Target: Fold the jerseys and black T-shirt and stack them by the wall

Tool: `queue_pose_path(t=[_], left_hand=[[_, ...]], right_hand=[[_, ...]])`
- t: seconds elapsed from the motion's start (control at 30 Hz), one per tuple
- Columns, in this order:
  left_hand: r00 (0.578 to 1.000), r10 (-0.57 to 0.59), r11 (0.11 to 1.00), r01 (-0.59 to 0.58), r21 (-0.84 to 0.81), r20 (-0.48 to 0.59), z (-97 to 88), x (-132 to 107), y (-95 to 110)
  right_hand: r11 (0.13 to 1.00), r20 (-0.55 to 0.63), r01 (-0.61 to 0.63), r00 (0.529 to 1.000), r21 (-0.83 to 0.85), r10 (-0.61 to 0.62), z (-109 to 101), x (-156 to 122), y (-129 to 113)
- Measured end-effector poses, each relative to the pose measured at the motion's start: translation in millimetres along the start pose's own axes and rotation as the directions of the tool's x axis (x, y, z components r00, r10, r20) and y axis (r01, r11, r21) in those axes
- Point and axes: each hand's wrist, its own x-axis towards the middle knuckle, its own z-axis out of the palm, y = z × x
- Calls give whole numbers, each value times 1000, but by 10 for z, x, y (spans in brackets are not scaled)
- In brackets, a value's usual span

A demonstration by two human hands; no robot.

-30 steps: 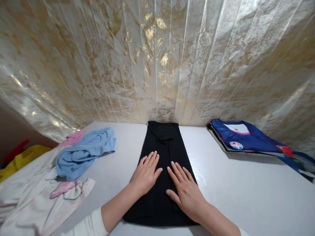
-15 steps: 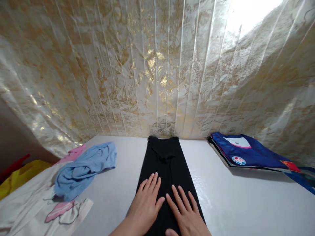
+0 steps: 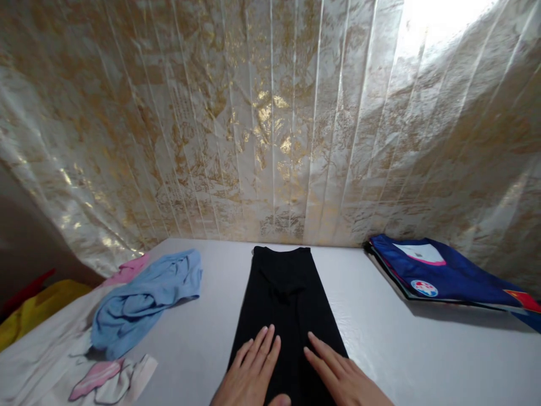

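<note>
- At counter (image 3: 422,355) centre, near edge: black garment (image 3: 287,293) lies flat in a long narrow strip, running from your hands to the gold wall (image 3: 270,141).
- Your left hand (image 3: 252,375) is released, palm down on the garment, fingers straight and close together, pointing away from you.
- Your right hand (image 3: 344,379) is likewise released and flat, fingers angled up-left, on the garment's right edge.
- Judgement: flat palms side by side pin the fabric and keep it smooth.
- Wrists are cut off by the frame's bottom edge.
- Left: crumpled blue cloth (image 3: 143,299), well apart. Right: folded jersey (image 3: 439,273), well apart, likely kept out of the way.
</note>
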Motion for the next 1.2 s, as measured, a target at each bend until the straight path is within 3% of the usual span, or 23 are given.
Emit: queue_pose_path(t=[0.1, 0.17, 0.3, 0.4, 0.57, 0.67, 0.73, 0.8, 0.93, 1.1, 1.2], left_hand=[[997, -76, 997, 76, -16, -30, -121, 272, 0], [988, -136, 991, 135, -20, -70, -192, 557, -33], [973, -212, 977, 209, -33, -93, -241, 1144, -193], [977, -197, 980, 195, -41, -80, -194, 1355, -320], [995, -98, 992, 96, -81, -25, -133, 1265, -430], [997, -83, 989, 81, -123, -8, -171, 1274, -539], [991, -130, 982, 125, -143, -29, -194, 1381, -681], [966, -252, 958, 242, -153, -53, -196, 1541, -879], [887, -454, 883, 435, -178, -82, -204, 1851, -1363], [806, -578, 800, 527, -285, -131, -324, 2060, -1904], [777, -622, 733, 535, -420, -95, -345, 2146, -2099]], right_hand=[[984, -8, -162, 987, 75, 163, -371, 395, 166], [969, -72, -218, 971, 117, 227, -479, 726, 281], [963, -259, -198, 935, 182, 242, -440, 1348, 547], [957, -279, -224, 921, 186, 270, -301, 1624, 708], [949, -179, -311, 932, 56, 316, -36, 1639, 801], [933, -98, -361, 929, -14, 358, 20, 1572, 787], [922, -73, -386, 920, 6, 386, 6, 1580, 792], [905, -67, -424, 902, 40, 426, -29, 1637, 850], [844, -143, -526, 832, 103, 536, -115, 1835, 1206], [745, -249, -653, 705, 139, 664, -235, 2064, 1836], [705, -266, -692, 658, 157, 705, -251, 2175, 2034]])
